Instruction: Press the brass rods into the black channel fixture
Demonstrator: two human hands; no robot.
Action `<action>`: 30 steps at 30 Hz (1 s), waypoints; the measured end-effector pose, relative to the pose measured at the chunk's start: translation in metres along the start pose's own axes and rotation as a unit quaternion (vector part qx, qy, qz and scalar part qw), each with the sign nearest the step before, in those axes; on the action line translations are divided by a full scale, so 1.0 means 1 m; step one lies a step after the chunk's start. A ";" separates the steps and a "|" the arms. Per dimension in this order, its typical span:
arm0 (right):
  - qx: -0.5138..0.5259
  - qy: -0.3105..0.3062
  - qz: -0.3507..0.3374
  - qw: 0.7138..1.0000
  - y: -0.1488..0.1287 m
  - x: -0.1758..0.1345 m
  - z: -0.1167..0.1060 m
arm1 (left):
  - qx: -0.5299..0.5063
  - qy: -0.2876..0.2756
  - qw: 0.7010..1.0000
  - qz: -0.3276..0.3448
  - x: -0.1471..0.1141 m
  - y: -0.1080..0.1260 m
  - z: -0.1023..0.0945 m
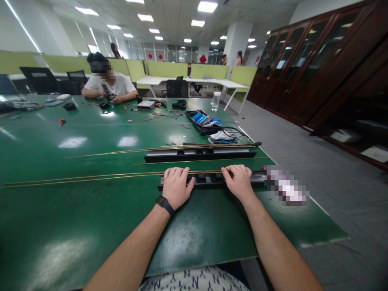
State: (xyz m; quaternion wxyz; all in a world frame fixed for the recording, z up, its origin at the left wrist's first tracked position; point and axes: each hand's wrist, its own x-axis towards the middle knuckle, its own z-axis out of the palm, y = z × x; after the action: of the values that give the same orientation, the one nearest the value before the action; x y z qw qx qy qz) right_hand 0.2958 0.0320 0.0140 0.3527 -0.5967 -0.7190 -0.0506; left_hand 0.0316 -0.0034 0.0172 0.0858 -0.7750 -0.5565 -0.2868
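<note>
A long black rail (209,186) with a silvery channel lies crosswise in front of me on the green table. Along its far edge run thin brass-coloured rods (91,176), which stick out far to the left. My left hand (176,186), with a dark watch on the wrist, is closed over the rail's left part; its fingertips reach the rods and are partly hidden. Thumb and forefinger of my right hand (239,180) pinch at the rods near the rail's right part. Behind lies a second black rail (200,155) with more rods on it, and a single rod (151,163) lies between.
A blurred-out object (286,186) lies right of the near rail. Farther back are gloves (222,136), a black tray (197,124) with blue items, a clear cup (215,101) and loose wires. Across the table sits a person (110,83) handling something. The table's right edge (318,216) is close.
</note>
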 end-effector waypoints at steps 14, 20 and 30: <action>0.007 -0.011 0.006 1.000 0.001 0.001 -0.001 | 0.004 0.001 1.000 0.001 -0.001 -0.001 0.002; 0.007 -0.009 -0.001 1.000 -0.001 0.000 0.001 | 0.006 0.000 1.000 0.002 0.000 0.000 0.002; 0.000 -0.011 -0.003 1.000 0.001 0.000 0.001 | 0.001 0.002 1.000 0.001 -0.001 -0.001 0.003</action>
State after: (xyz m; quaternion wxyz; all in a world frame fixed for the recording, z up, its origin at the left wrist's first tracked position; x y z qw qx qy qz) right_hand 0.2965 0.0329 0.0128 0.3447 -0.5949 -0.7247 -0.0450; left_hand 0.0318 -0.0024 0.0143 0.0879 -0.7747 -0.5561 -0.2879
